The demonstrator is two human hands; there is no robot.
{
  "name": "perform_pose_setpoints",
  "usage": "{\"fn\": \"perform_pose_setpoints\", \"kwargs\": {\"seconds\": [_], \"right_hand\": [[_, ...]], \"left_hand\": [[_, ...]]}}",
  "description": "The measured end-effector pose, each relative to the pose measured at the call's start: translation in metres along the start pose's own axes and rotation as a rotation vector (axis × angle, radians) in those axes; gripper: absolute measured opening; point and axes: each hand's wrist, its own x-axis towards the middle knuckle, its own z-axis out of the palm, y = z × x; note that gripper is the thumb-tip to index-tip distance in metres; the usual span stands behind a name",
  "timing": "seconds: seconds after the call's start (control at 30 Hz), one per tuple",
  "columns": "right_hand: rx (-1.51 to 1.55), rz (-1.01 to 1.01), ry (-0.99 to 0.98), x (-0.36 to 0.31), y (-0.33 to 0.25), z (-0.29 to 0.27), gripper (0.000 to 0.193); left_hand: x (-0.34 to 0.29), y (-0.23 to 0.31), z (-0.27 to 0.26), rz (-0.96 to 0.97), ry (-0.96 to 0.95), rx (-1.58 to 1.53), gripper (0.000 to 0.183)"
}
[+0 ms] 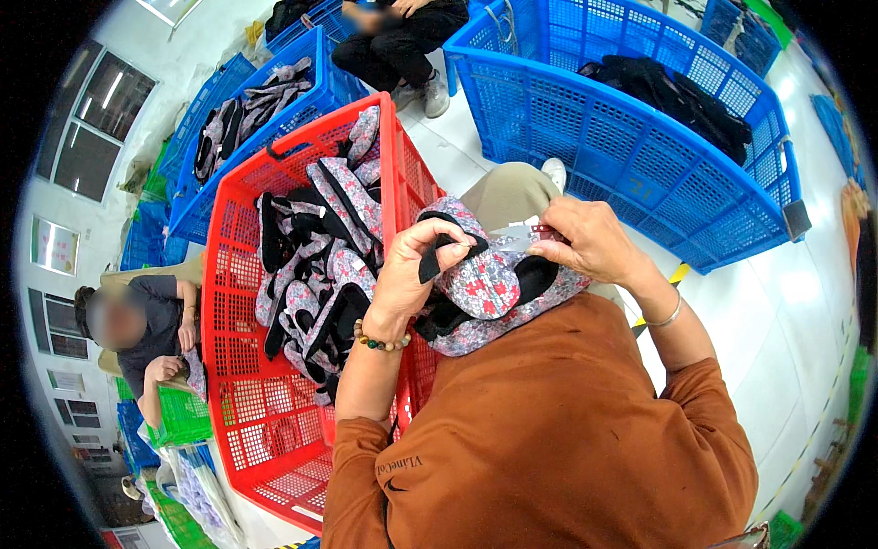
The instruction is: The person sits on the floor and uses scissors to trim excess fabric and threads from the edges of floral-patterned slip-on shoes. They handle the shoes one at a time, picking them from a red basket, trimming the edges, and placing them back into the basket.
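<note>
Brown shirt (549, 430): filling the near part of the view
Floral slippers (485, 284): resting against the shirt front, at least 2 overlapping — their black linings partly showing
Left hand (409, 270): pinching a black cloth edge (429, 266) between thumb and fingertips, at the left end of the slippers; a beaded bracelet (380, 344) is circling the wrist
Right hand (590, 240): closing thumb and fingers on a small silvery strip (518, 240) just above the slippers — its exact kind is not showing clearly
Handling: the slippers are looking light, soft and padded, probably giving under pressure rather than breaking; the cloth is likely gripping well against skin
Hold: the thicker sole rim is probably offering the firmest grasp, while the thin black edge may be stretching if pulled hard
Red crate (389, 174): standing just left of the hands, holding a heap of similar slippers (350, 270)
Blue crate (631, 183): standing beyond the right hand, holding black items (681, 99)
</note>
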Motion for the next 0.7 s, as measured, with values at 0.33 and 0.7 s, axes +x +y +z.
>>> {"fn": "perform_pose_setpoints", "kwargs": {"seconds": [0.33, 0.7], "right_hand": [[-0.172, -0.153, 0.072, 0.007, -0.002, 0.008, 0.038], [-0.316, -0.248, 0.075, 0.013, -0.010, 0.005, 0.039]], "left_hand": [[0.004, 0.002, -0.001, -0.098, -0.020, -0.039, 0.008], [0.019, 0.015, 0.000, -0.260, -0.048, -0.091, 0.014]]}}
